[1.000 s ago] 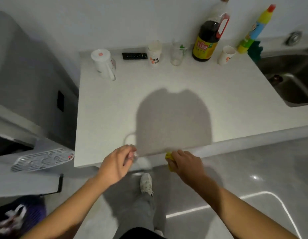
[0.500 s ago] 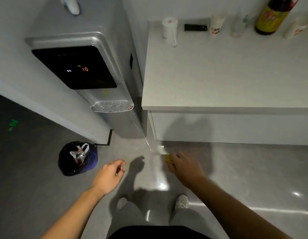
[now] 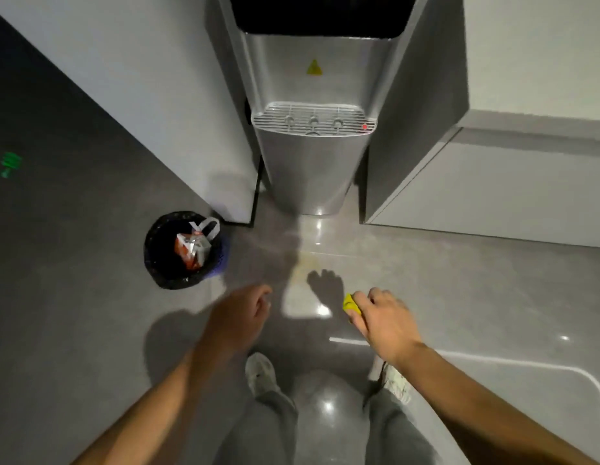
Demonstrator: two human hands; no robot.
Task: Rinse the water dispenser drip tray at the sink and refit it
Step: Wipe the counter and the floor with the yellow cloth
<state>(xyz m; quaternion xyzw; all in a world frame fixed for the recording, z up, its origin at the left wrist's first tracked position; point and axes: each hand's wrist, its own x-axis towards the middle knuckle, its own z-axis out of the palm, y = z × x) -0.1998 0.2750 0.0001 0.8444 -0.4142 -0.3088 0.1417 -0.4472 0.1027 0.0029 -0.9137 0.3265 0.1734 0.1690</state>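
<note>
Two grips hang low before the water dispenser; its drip tray is not yet lifted.
The left grip, blurred, curls loosely, seemingly empty; the right grip pinches a yellow scrap. The tray, far centre, is best drawn out level by both edges. Half a second earlier the dispenser stood far left; now it is straight ahead.

Greys and silver, small spots of colour
Silver water dispenser with black panel and yellow triangle sticker; pale slatted drip tray, red dot at its right corner; black mesh bin at left, orange and silver wrappers inside; yellow scrap in right hand; glossy grey floor, green mark far left
</note>
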